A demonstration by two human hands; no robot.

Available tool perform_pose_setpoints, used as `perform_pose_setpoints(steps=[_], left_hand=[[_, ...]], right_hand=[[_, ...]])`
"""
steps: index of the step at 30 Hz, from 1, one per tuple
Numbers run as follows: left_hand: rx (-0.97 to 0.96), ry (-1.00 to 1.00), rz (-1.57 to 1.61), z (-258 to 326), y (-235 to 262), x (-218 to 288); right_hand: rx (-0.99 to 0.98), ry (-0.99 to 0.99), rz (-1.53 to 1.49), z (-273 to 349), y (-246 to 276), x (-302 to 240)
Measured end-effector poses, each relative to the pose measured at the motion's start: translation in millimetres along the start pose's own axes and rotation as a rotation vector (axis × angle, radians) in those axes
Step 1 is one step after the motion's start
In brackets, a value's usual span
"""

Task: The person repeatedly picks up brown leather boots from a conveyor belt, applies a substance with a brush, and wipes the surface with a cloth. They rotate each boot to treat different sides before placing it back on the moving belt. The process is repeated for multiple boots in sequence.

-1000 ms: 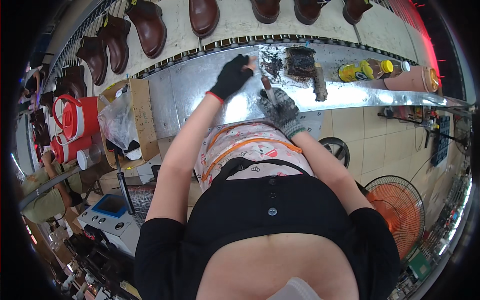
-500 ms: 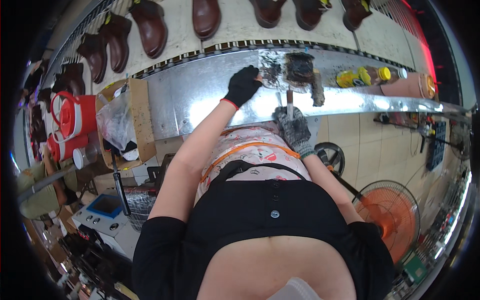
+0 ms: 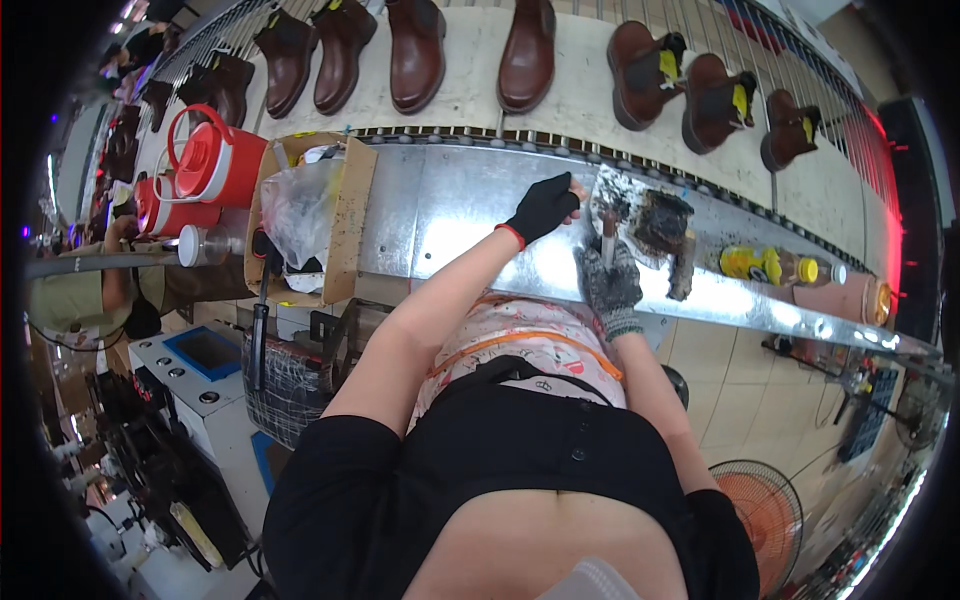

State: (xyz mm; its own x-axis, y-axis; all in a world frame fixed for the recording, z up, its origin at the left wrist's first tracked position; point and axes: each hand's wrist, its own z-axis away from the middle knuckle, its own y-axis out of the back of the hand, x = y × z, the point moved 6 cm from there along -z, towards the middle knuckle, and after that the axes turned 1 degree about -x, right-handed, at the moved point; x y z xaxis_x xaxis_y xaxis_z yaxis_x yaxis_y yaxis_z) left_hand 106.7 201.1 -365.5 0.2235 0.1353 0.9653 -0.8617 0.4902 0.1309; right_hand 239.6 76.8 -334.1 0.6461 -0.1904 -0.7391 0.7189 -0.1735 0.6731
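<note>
My left hand, in a black glove that leaves the fingertips bare, lies over the metal bench with its fingers curled; what they hold, if anything, is hidden. My right hand, in a stained grey knit glove, is closed around a flat brown-handled tool. The tool's far end reaches onto a pale sheet smeared with black on the bench. On that sheet stands a blackened square container. A crusted, grey-brown stick-shaped piece lies beside it.
Several brown ankle boots line the conveyor beyond the bench. Left stand a cardboard box with plastic bags and a red jug. Yellow-labelled bottles lie at the right. An orange fan and another person's arm also show.
The whole view has shifted, so the bench sits farther right and lower. My right hand has moved the brown-handled tool from the bench's near edge onto the smeared sheet. My left hand stays curled.
</note>
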Motion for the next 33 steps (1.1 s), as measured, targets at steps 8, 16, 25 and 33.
perform_pose_setpoints(steps=[8, 16, 25, 33], left_hand=[[0.204, 0.053, 0.23, -51, 109, 3], [1.016, -0.15, -0.268, -119, 176, 61], [0.719, 0.221, -0.453, -188, 150, 70], [0.704, 0.18, -0.447, -179, 141, 60]], right_hand=[[-0.009, 0.037, 0.195, 1, -7, -3], [-0.035, 0.198, 0.239, -4, -8, -14], [-0.044, 0.166, 0.243, -1, -6, -15], [-0.055, 0.11, 0.24, -2, -9, -7]])
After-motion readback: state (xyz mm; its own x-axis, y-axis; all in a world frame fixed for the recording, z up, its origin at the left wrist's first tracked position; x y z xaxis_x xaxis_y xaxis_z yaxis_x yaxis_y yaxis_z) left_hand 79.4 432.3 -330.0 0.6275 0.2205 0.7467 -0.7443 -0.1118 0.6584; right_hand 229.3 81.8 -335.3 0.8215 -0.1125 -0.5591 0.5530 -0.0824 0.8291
